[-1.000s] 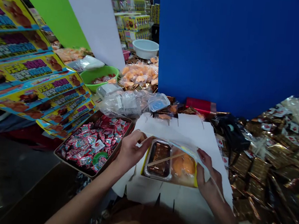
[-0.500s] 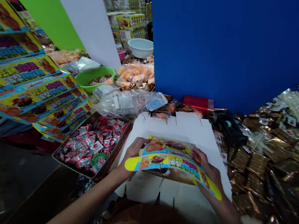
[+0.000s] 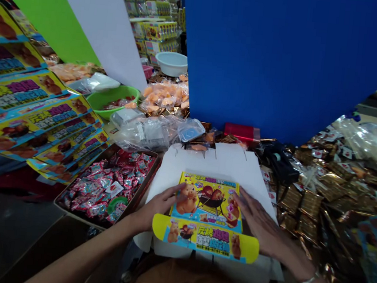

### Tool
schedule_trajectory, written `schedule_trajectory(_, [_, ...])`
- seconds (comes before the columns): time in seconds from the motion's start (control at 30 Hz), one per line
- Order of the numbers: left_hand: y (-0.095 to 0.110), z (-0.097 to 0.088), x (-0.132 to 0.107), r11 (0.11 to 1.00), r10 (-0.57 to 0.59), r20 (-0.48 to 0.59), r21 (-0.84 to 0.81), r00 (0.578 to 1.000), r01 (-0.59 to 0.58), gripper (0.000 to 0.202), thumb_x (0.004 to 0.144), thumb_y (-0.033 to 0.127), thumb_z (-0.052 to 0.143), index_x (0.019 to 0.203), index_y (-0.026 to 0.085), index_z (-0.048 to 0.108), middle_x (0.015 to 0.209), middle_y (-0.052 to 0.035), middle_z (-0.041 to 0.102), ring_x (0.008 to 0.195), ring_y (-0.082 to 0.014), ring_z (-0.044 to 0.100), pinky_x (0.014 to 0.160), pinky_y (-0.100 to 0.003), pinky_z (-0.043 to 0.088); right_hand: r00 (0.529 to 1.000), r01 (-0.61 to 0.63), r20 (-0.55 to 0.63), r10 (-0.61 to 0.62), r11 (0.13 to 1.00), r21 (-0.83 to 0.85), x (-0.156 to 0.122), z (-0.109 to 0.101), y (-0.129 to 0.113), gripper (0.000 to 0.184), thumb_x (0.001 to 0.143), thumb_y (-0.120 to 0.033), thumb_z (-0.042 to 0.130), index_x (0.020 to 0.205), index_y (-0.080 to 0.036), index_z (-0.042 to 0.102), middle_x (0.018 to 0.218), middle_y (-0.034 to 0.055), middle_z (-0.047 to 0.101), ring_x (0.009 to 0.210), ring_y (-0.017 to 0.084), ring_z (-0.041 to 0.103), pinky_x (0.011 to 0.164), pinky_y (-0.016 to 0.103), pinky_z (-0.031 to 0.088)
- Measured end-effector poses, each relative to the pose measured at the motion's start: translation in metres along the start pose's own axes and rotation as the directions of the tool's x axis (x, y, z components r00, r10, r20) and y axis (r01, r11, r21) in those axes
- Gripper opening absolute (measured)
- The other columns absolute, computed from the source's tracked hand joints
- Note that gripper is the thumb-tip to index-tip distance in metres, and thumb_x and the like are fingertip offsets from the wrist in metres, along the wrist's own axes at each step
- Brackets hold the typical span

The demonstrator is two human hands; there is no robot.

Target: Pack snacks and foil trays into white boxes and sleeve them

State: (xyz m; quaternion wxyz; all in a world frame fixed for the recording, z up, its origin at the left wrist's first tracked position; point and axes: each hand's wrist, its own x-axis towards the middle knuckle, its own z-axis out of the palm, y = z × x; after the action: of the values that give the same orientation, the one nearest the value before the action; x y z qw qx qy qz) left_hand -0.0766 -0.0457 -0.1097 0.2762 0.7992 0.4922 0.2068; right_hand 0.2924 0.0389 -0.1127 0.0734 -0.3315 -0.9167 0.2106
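A yellow and blue printed snack box (image 3: 207,205) with cartoon animals lies shut on flat white cardboard (image 3: 206,163) in front of me. Its yellow front flap (image 3: 205,244) sticks out toward me. My left hand (image 3: 158,205) rests against the box's left side with fingers stretched out. My right hand (image 3: 257,221) lies flat on the box's right side, fingers spread. Neither hand grips anything.
A brown tray of red and pink wrapped candies (image 3: 107,185) sits to the left. Stacked printed boxes (image 3: 34,113) fan out further left. Gold foil packets (image 3: 317,194) pile up on the right. A green basin (image 3: 111,97), clear plastic trays (image 3: 156,131) and a blue panel (image 3: 283,57) stand behind.
The printed lid was folded down over the open tray of snacks, closing the box. Both hands let go of the lid and now lie flat on the box's sides.
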Motion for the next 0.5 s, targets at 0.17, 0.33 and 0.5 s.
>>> schedule_trajectory(0.17, [0.021,-0.034,0.02,0.94,-0.087,-0.019,-0.332,0.996,0.076,0.058,0.078,0.031,0.073,0.131,0.025,0.053,0.146,-0.0131,0.045,0.131,-0.0297,0.049,0.108,-0.045,0.041,0.981,0.063,-0.194,-0.024,0.979,0.193,0.005,0.006,-0.009,0.071,0.086,-0.031,0.061,0.149,-0.024,0.03,0.155,0.0127,0.031,0.142,0.03,0.031,0.116,0.057,0.025])
schedule_trajectory(0.33, [0.044,-0.038,0.032,0.682,-0.175,-0.043,-0.726,0.984,0.09,0.079,0.065,0.038,0.083,0.132,0.019,0.046,0.13,-0.0129,0.06,0.119,-0.0299,0.058,0.1,-0.043,0.048,0.913,0.057,-0.31,0.266,0.67,0.741,0.023,0.013,-0.021,0.053,0.075,-0.047,0.074,0.119,-0.022,0.059,0.109,0.0105,0.07,0.095,0.028,0.069,0.083,0.039,0.06])
schedule_trajectory(0.5, [0.059,-0.018,0.032,0.417,-0.349,-0.219,-0.907,0.911,-0.059,0.064,0.058,0.04,0.087,0.107,0.016,0.054,0.107,-0.0093,0.07,0.096,-0.0258,0.068,0.083,-0.034,0.054,0.909,0.056,-0.255,0.329,0.509,0.859,0.018,0.003,-0.038,0.059,0.074,-0.058,0.07,0.121,-0.023,0.061,0.11,0.0117,0.071,0.101,0.032,0.067,0.085,0.041,0.058])
